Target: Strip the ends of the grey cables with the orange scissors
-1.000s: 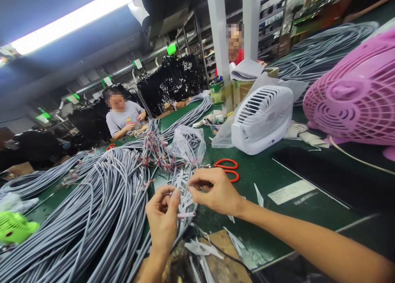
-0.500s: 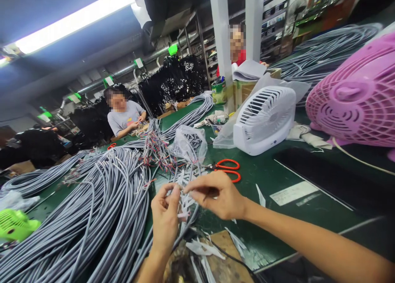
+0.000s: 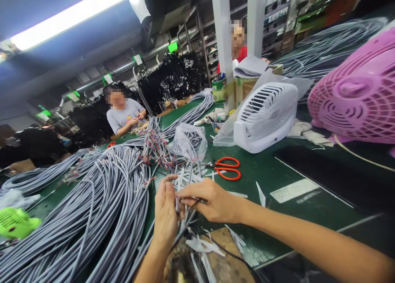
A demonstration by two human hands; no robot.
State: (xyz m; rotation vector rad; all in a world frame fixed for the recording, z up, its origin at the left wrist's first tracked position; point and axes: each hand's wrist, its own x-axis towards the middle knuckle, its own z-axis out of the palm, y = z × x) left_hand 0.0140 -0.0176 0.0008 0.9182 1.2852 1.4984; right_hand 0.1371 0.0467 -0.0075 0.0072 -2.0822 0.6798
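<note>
My left hand (image 3: pixel 166 211) is closed, with a short stretch of grey cable (image 3: pixel 177 204) between thumb and fingers. My right hand (image 3: pixel 212 198) meets it from the right, its thumb and fingertips pinched together at that piece. What the right fingers grip is too small to make out; a thin dark line shows along them. Just beyond the hands lie white paper-like strips (image 3: pixel 188 174) and red-handled scissors (image 3: pixel 227 168). A large bundle of grey cables (image 3: pixel 101 209) spreads to the left, with stripped coloured wire ends (image 3: pixel 157 149) at its far side.
A clear plastic bag of small grey parts (image 3: pixel 189 140) rests behind the strips. To the right stand a white fan (image 3: pixel 267 116) and a pink fan (image 3: pixel 354 93), near a dark flat panel (image 3: pixel 324 176). A green fan (image 3: pixel 18 223) sits far left. Two people sit across the green table.
My right hand has moved slightly down and left, closer against my left hand. The left fingers have shifted around the cable piece, which now points more upright.
</note>
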